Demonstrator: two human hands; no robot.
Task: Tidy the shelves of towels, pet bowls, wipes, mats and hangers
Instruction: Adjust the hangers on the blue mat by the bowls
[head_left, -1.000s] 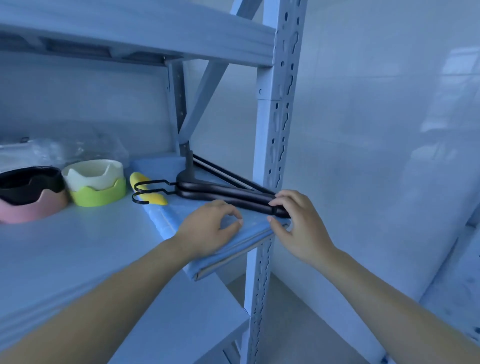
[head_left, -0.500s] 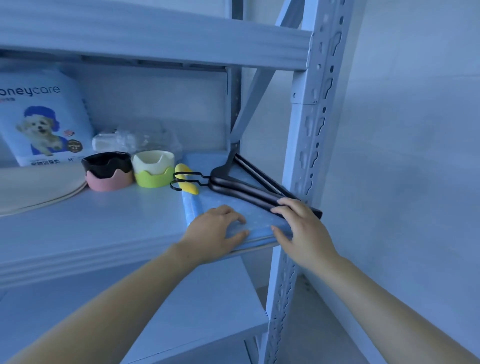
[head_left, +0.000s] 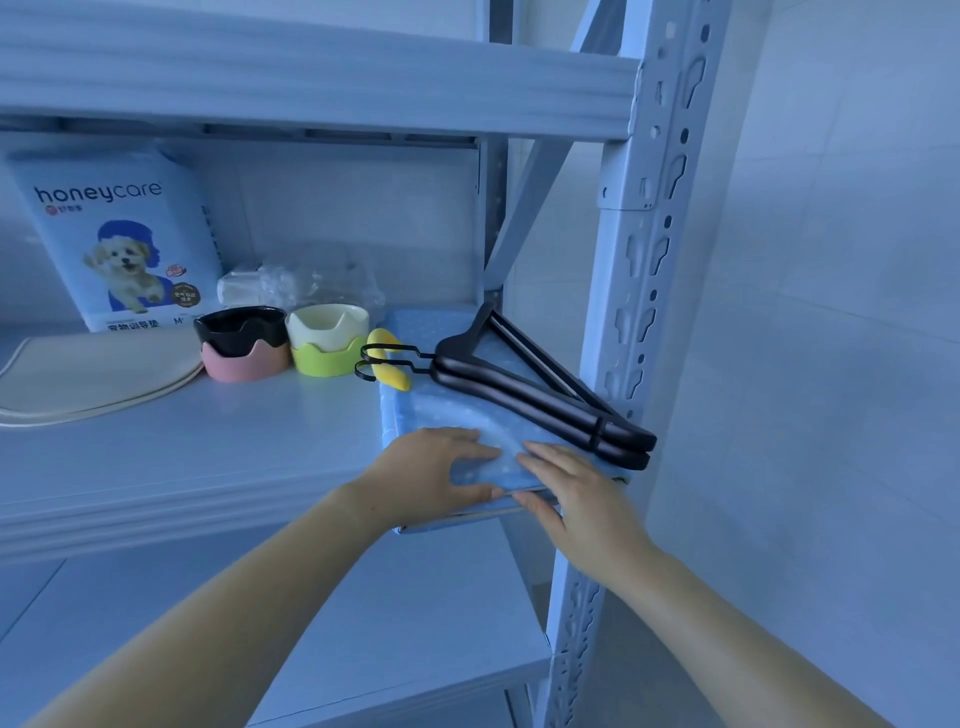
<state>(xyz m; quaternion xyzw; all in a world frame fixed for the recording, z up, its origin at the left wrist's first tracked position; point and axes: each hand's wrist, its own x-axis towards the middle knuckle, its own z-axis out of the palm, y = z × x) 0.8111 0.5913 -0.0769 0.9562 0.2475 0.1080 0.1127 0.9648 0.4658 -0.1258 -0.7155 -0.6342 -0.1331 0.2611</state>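
A folded blue dotted towel (head_left: 457, 415) lies at the right end of the middle shelf (head_left: 208, 447), its front edge hanging over the shelf lip. My left hand (head_left: 431, 478) grips its front edge, thumb underneath. My right hand (head_left: 576, 499) holds the same edge beside it, fingers flat on top. Two stacked black hangers (head_left: 535, 395) rest on the towel, their ends reaching past the shelf post. A yellow piece (head_left: 389, 364) lies under their hooks. A black-and-pink pet bowl (head_left: 241, 345) and a cream-and-green pet bowl (head_left: 327, 340) stand to the left.
A honeycare pet pad pack (head_left: 119, 234) stands at the back left, a clear plastic-wrapped packet (head_left: 296, 283) beside it. A cream mat (head_left: 93, 374) lies on the left. The perforated metal post (head_left: 628, 312) rises right of the towel. A lower shelf (head_left: 363, 623) sits below, a white wall at right.
The view swung left and back, bringing the pad pack and mat into sight. My right hand left the hanger end and came down onto the towel's front edge.
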